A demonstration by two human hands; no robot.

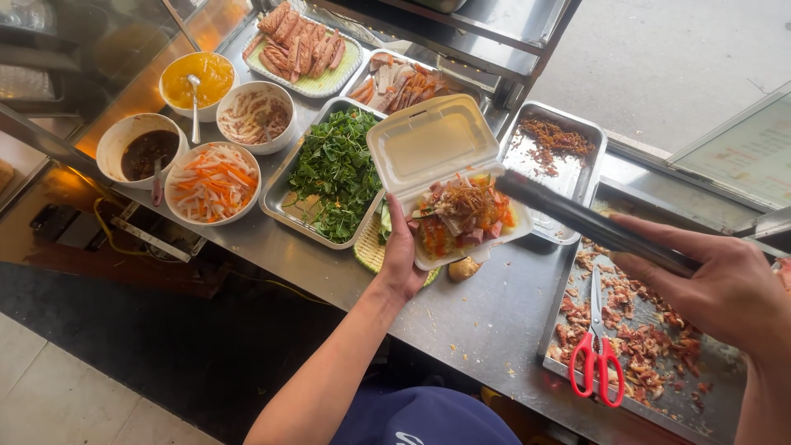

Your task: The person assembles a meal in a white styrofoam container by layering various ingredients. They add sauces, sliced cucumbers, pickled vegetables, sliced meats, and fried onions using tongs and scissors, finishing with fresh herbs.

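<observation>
At the middle of the steel counter (486, 321), the left hand (401, 262) grips the open foam box (445, 177) of food (lid up at 12 o'clock), while the right hand (725, 288) at 3 o'clock clasps metal tongs (589, 222) reaching over it.

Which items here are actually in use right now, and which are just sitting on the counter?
In use:
- left hand holding the open foam box of food
- right hand holding metal tongs over the box

Sitting idle:
- red-handled scissors in the crumb tray
- tray of greens
- bowl of carrot and radish shreds
- dark sauce bowl
- sliced meat plate
</observation>
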